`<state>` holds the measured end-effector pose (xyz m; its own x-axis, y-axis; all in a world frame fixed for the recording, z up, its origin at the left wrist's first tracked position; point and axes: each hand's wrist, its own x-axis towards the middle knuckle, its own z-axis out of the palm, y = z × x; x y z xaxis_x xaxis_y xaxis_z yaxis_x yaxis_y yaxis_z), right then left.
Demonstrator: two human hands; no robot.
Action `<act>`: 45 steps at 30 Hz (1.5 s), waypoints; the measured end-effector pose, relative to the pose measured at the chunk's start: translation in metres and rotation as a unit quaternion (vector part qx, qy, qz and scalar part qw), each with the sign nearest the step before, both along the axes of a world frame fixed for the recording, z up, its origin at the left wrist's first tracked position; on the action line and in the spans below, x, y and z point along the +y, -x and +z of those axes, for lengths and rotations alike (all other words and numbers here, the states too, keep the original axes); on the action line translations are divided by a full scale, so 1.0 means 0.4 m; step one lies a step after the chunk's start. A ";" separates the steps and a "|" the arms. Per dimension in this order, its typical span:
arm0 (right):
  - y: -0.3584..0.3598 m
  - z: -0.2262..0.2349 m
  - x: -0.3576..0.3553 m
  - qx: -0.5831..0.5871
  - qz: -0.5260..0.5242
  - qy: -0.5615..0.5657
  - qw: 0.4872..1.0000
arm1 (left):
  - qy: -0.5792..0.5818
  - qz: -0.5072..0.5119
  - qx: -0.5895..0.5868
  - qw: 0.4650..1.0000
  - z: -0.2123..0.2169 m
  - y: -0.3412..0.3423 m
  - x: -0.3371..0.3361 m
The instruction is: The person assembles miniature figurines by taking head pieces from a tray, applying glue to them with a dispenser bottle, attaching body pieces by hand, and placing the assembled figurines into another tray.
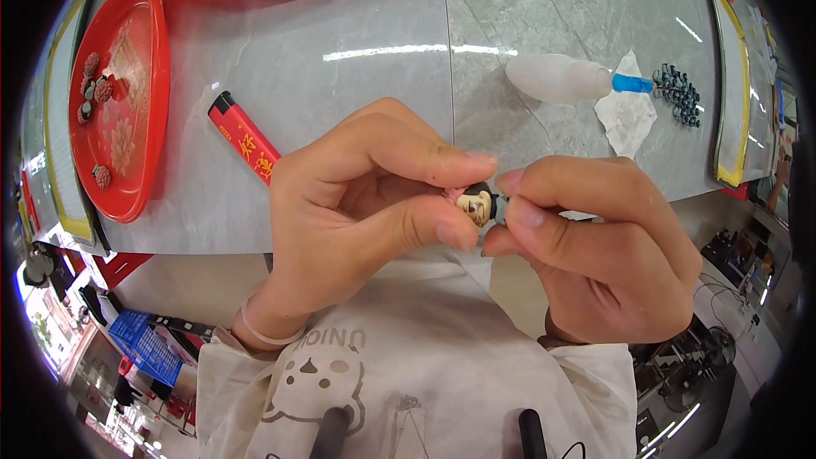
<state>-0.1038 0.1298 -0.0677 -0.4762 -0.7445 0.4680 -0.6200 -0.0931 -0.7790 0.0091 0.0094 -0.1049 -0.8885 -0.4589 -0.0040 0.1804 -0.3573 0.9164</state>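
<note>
— Two hands meet over the near edge of the grey marble-look table [382, 25], yes?

— Yes. Left hand [357, 204] and right hand [595, 246] both pinch a tiny figurine head with black hair and a pale face [478, 202], thumb and forefinger pressed on it from either side, above the person's white printed shirt [408, 374].

— Behind them?

— A red rectangular lighter [244, 138] lies just past the left hand. Farther right, a white squeeze bottle with a blue nozzle [568, 78] lies on its side, nozzle over a crumpled white tissue [627, 110], beside a cluster of small dark beads [680, 93]. Far left, a red plastic tray [136, 170] holds reddish beaded pieces [95, 85].
</note>
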 end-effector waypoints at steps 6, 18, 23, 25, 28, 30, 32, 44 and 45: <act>0.006 0.000 0.003 -0.021 0.046 0.010 0.999 | -0.050 0.001 -0.037 0.998 0.033 0.001 0.008; 0.015 -0.022 0.057 -0.015 -0.030 0.061 0.998 | 0.445 0.306 -0.128 0.832 0.150 -0.147 -0.253; 0.016 -0.015 0.052 -0.031 -0.032 0.049 0.998 | 0.558 0.085 -0.215 0.797 0.225 -0.057 -0.250; 0.017 -0.014 0.051 -0.032 -0.026 0.064 0.997 | 0.656 -0.003 -0.181 0.732 0.195 0.011 -0.257; 0.020 -0.007 0.076 -0.025 -0.018 0.016 0.999 | 0.669 -0.015 -0.187 0.719 0.135 0.029 -0.269; 0.029 -0.019 0.084 -0.033 -0.046 0.025 0.998 | 0.682 -0.016 -0.185 0.707 0.138 0.023 -0.277; 0.036 -0.027 0.096 -0.042 -0.072 0.030 0.996 | 0.692 -0.018 -0.185 0.697 0.142 0.019 -0.279; 0.077 -0.031 0.052 -0.067 -0.162 0.062 0.983 | 0.668 0.039 -0.176 0.722 0.167 0.007 -0.294; 0.073 -0.023 0.031 -0.055 -0.153 0.028 0.986 | 0.659 0.039 -0.137 0.739 0.179 0.006 -0.280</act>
